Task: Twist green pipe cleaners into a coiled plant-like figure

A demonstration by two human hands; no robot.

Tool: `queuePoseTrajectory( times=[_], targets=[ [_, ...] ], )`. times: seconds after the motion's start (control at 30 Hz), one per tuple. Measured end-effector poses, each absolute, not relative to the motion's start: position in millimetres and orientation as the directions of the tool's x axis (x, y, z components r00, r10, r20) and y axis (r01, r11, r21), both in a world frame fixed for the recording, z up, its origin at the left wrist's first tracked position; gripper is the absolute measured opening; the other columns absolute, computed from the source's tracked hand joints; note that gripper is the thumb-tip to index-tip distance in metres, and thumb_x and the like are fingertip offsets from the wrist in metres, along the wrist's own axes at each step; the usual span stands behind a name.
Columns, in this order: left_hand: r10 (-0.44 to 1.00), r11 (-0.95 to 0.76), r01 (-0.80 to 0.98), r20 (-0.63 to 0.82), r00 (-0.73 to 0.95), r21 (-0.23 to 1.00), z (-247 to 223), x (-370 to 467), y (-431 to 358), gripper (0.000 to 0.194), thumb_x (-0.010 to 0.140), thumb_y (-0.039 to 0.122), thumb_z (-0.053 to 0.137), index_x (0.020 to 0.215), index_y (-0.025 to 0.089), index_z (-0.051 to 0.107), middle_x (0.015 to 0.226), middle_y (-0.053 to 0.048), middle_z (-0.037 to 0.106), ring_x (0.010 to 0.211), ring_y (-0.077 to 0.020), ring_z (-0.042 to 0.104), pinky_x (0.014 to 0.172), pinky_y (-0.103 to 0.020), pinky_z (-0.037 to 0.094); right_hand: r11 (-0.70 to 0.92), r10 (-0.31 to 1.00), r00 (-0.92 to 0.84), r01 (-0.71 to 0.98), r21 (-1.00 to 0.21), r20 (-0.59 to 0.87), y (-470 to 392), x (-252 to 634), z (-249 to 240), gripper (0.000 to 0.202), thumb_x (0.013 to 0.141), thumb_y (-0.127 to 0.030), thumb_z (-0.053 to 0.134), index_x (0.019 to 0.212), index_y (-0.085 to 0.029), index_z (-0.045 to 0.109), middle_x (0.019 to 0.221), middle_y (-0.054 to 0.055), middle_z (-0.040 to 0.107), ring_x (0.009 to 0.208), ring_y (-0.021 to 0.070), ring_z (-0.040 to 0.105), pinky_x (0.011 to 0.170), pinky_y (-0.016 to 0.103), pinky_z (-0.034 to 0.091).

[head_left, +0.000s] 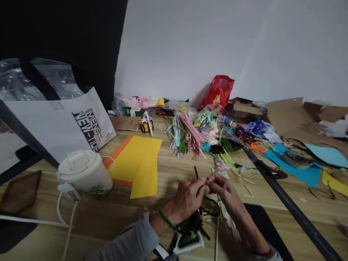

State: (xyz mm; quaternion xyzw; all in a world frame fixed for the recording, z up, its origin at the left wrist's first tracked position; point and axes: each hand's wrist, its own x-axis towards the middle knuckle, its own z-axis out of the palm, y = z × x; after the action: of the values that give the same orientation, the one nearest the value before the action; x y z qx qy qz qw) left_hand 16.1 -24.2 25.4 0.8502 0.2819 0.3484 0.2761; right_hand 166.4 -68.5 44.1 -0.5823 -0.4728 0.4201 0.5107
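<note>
My left hand (187,198) and my right hand (223,189) meet above the table's front middle, fingertips pinched almost together. Both are closed on a dark green pipe cleaner (196,172); one end pokes up past my left fingers, and a loop of green hangs below. Under my left wrist sits a bunch of dark green pipe cleaners (190,225), partly covered by that arm. Another green strand (166,219) crosses the left wrist. Below the bunch lies a white-rimmed object (188,243), its kind unclear. Thin sticks (216,239) lie near the right forearm.
Bundled coloured pipe cleaners (187,134) are heaped ahead. Yellow sheets (144,157) lie to the left, beside a white lidded cup (85,173) with a cable and a large shopping bag (59,123). Blue sheets (296,165), cardboard (293,119) and a black strip (288,203) are right.
</note>
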Motion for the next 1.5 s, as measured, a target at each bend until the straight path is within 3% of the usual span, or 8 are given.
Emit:
queuePoseTrajectory(
  times=[0.2, 0.3, 0.4, 0.5, 0.73, 1.13, 1.37, 1.5],
  targets=[
    [0.801, -0.386, 0.122, 0.266, 0.537, 0.915, 19, 19, -15, 0.018, 0.086, 0.031, 0.049, 0.085, 0.017, 0.062, 0.067, 0.001, 0.061, 0.06, -0.0113, 0.055, 0.059, -0.021, 0.038, 0.002, 0.977, 0.214, 0.101, -0.995, 0.024, -68, 162, 43, 0.029, 0.076, -0.047, 0.063, 0.071, -0.019, 0.057, 0.062, -0.002, 0.049, 0.058, 0.0132, 0.046, 0.055, 0.025, 0.04],
    [0.79, -0.175, -0.034, 0.161, 0.592, 0.984, 20, 19, -9, 0.025, 0.085, 0.037, 0.049, 0.08, 0.016, 0.06, 0.055, 0.003, 0.052, 0.051, -0.0105, 0.05, 0.055, -0.021, 0.037, 0.058, 0.978, 0.196, 0.095, -0.994, 0.076, -69, 163, 45, 0.027, 0.079, -0.045, 0.062, 0.088, -0.02, 0.059, 0.073, 0.0, 0.053, 0.065, 0.0143, 0.05, 0.058, 0.026, 0.044],
    [0.751, -0.004, -0.154, 0.105, 0.651, 0.988, 26, 18, -4, 0.027, 0.082, 0.039, 0.051, 0.073, 0.015, 0.058, 0.052, 0.003, 0.05, 0.051, -0.0107, 0.049, 0.058, -0.022, 0.039, 0.146, 0.959, 0.208, 0.217, -0.965, 0.192, -69, 167, 41, 0.033, 0.08, -0.04, 0.064, 0.108, -0.024, 0.057, 0.094, 0.004, 0.056, 0.082, 0.0185, 0.055, 0.064, 0.027, 0.048],
    [0.707, 0.161, -0.213, 0.038, 0.706, 0.964, 31, 17, -2, 0.027, 0.078, 0.04, 0.056, 0.068, 0.015, 0.057, 0.052, 0.002, 0.049, 0.053, -0.0113, 0.051, 0.06, -0.023, 0.04, 0.235, 0.943, 0.133, 0.383, -0.894, 0.304, -68, 174, 37, 0.024, 0.083, -0.037, 0.061, 0.105, -0.026, 0.061, 0.109, 0.007, 0.056, 0.1, 0.0224, 0.054, 0.071, 0.029, 0.049],
    [0.553, 0.382, -0.21, -0.04, 0.832, 0.9, 31, 15, -2, 0.029, 0.073, 0.042, 0.062, 0.07, 0.014, 0.056, 0.049, 0.005, 0.043, 0.051, -0.0121, 0.052, 0.059, -0.025, 0.041, 0.358, 0.927, -0.077, 0.472, -0.806, 0.367, -66, 187, 42, 0.015, 0.086, -0.033, 0.058, 0.094, -0.024, 0.067, 0.099, 0.006, 0.063, 0.097, 0.0223, 0.059, 0.082, 0.033, 0.047],
    [0.625, 0.159, -0.085, -0.033, 0.78, 0.983, 34, 13, 1, 0.026, 0.07, 0.039, 0.062, 0.066, 0.014, 0.058, 0.052, 0.004, 0.049, 0.05, -0.0087, 0.046, 0.053, -0.022, 0.033, 0.254, 0.967, -0.132, 0.513, -0.82, 0.216, -71, 193, 51, 0.023, 0.087, -0.038, 0.055, 0.091, -0.022, 0.07, 0.088, 0.007, 0.067, 0.083, 0.0228, 0.061, 0.074, 0.033, 0.046],
    [0.632, 0.093, -0.053, -0.018, 0.775, 0.994, 30, 11, 2, 0.026, 0.072, 0.039, 0.06, 0.07, 0.013, 0.058, 0.054, 0.003, 0.051, 0.051, -0.0095, 0.047, 0.052, -0.021, 0.034, 0.241, 0.971, -0.133, 0.52, -0.819, 0.201, -72, 190, 56, 0.022, 0.087, -0.038, 0.054, 0.085, -0.021, 0.069, 0.083, 0.006, 0.066, 0.079, 0.022, 0.059, 0.072, 0.031, 0.044],
    [0.64, -0.15, 0.025, 0.077, 0.764, 0.988, 30, 11, 1, 0.023, 0.079, 0.036, 0.055, 0.074, 0.014, 0.058, 0.059, 0.002, 0.054, 0.056, -0.0108, 0.05, 0.054, -0.021, 0.036, 0.173, 0.985, -0.1, 0.523, -0.835, 0.141, -73, 187, 56, 0.023, 0.086, -0.04, 0.054, 0.079, -0.02, 0.065, 0.074, 0.002, 0.062, 0.071, 0.0188, 0.055, 0.065, 0.028, 0.04]
  ],
)
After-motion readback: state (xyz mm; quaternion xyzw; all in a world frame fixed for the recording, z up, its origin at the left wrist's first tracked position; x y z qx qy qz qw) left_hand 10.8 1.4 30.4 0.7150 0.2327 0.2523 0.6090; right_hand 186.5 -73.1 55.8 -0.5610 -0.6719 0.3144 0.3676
